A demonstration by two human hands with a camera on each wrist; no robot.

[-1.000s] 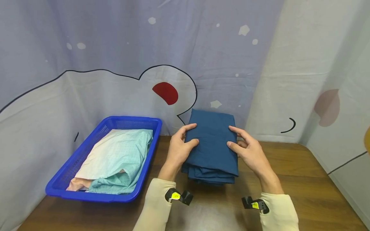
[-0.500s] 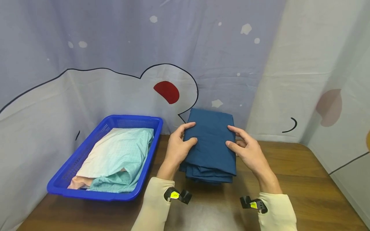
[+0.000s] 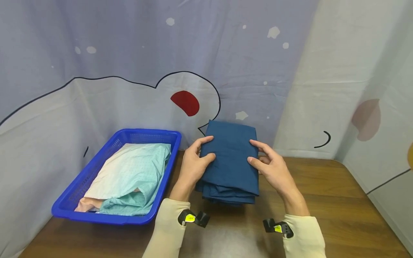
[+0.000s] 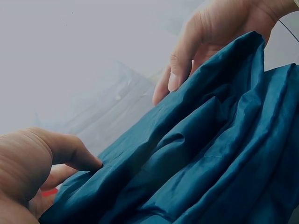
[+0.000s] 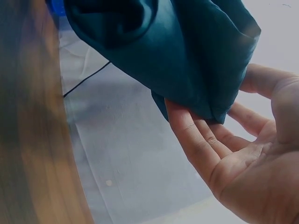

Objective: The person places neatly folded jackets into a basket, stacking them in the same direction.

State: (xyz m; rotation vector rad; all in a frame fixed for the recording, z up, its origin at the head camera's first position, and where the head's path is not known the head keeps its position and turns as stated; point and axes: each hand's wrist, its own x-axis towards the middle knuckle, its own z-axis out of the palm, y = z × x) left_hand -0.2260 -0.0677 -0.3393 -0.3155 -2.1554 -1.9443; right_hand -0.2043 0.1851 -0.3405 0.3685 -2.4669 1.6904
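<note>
A thick, folded dark blue cloth (image 3: 230, 157) is held up over the table, its layered edges facing the person. My left hand (image 3: 191, 161) grips its left side, with the thumb on the upper face. On the right side, my right hand (image 3: 272, 165) holds it the same way. The right wrist view shows several fingers of the right hand (image 5: 243, 154) reaching under the blue cloth (image 5: 187, 60). In the left wrist view, loose folds of the blue cloth (image 4: 187, 149) hang between both hands. What kind of cloth item it is cannot be told.
A blue plastic basket (image 3: 120, 219) stands on the left of the wooden table (image 3: 348, 208). Inside it lies a folded cloth (image 3: 132, 172) in pale cream, peach and turquoise. A printed curtain (image 3: 245, 64) hangs behind the table.
Both hands have shifted a little to the left, carrying the blue cloth with them, mostly in the last half second. Their hold on it looks the same. The basket stays put.
</note>
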